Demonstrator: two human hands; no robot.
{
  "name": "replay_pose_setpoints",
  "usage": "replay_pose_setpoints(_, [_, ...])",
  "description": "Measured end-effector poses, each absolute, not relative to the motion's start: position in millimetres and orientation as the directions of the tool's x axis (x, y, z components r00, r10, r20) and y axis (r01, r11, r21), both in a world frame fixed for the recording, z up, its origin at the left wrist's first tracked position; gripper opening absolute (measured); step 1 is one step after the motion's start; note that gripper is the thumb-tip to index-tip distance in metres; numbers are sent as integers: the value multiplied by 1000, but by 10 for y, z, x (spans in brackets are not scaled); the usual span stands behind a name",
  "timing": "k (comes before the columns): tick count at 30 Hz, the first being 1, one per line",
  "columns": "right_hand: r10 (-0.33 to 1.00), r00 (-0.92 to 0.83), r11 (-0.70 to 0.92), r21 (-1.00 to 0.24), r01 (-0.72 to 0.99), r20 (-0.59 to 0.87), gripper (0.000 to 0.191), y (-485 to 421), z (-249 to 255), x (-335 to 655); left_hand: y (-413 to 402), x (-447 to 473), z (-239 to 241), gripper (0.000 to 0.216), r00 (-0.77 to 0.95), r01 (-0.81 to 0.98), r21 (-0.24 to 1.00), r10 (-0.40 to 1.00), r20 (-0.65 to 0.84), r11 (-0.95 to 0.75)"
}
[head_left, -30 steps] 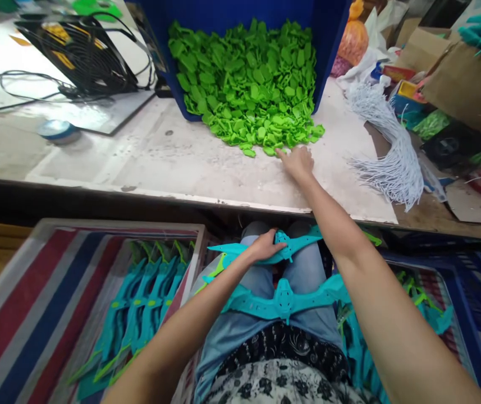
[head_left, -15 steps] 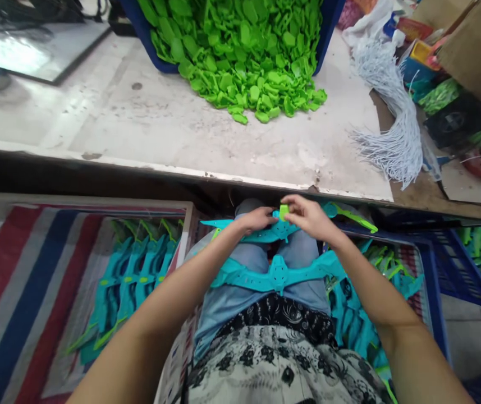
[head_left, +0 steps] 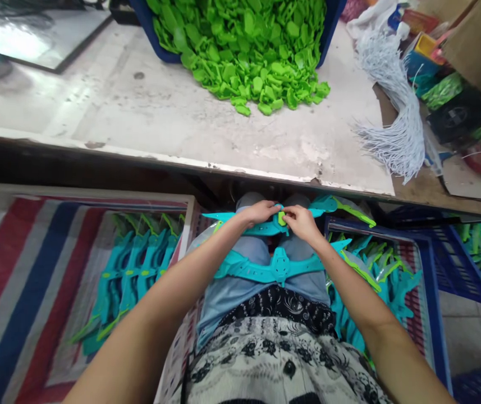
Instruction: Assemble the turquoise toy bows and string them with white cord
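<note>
Across my knees lies a turquoise bow-shaped plastic part [head_left: 261, 229] with bright green pieces at its ends. My left hand [head_left: 261, 212] grips it just left of its middle, fingers closed. Between finger and thumb, my right hand [head_left: 302, 222] pinches a small green plastic piece [head_left: 282, 218], which sits against the middle of the turquoise part. Whether it is fastened there I cannot tell. A second turquoise bow-shaped part [head_left: 280, 267] rests on my thighs nearer my body, touched by neither hand; round holes show in its centre.
A blue bin [head_left: 165, 53] spills small green pieces [head_left: 257, 84] onto the white table [head_left: 160, 123]. White strings [head_left: 404, 134] hang at the right. Turquoise parts fill a striped-lined crate [head_left: 55, 193] on my left and a blue crate [head_left: 434, 303] on my right.
My right hand has brought the green piece down against the middle of the far turquoise part. Both hands are closer together now. The view has shifted slightly.
</note>
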State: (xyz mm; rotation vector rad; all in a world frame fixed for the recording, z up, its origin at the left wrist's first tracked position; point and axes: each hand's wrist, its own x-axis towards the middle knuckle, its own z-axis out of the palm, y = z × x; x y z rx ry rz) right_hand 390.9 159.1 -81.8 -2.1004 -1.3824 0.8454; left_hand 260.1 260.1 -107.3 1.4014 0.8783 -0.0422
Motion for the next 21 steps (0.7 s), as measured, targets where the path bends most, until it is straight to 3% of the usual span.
replay_pose_setpoints(7, [900,247,-435,-779,452,-359,19,1732,-803,4043,2625,2588,-1043,33,717,523,835,442,-540,171])
replay_pose_setpoints(11, [924,137,-362,-704,611,-357,18,1807,-763,4090,2637,2573,-1043,36,722,524,839,449,-527,143])
replay_pose_setpoints(14, [931,190,-352,-630,692,-312,29,1796,-739,4034,2633,2566,-1046,37,757,489,860,421,-500,143])
replay_pose_setpoints(18, [921,262,-388,-623,679,-288,39,1696,-736,3978,2598,2582,-1067,37,750,479,873,472,-463,96])
replay_pose_setpoints(21, [893,223,-442,-675,590,-390,44,1619,-739,4025,2555,2600,-1086,34,732,494,869,526,-432,27])
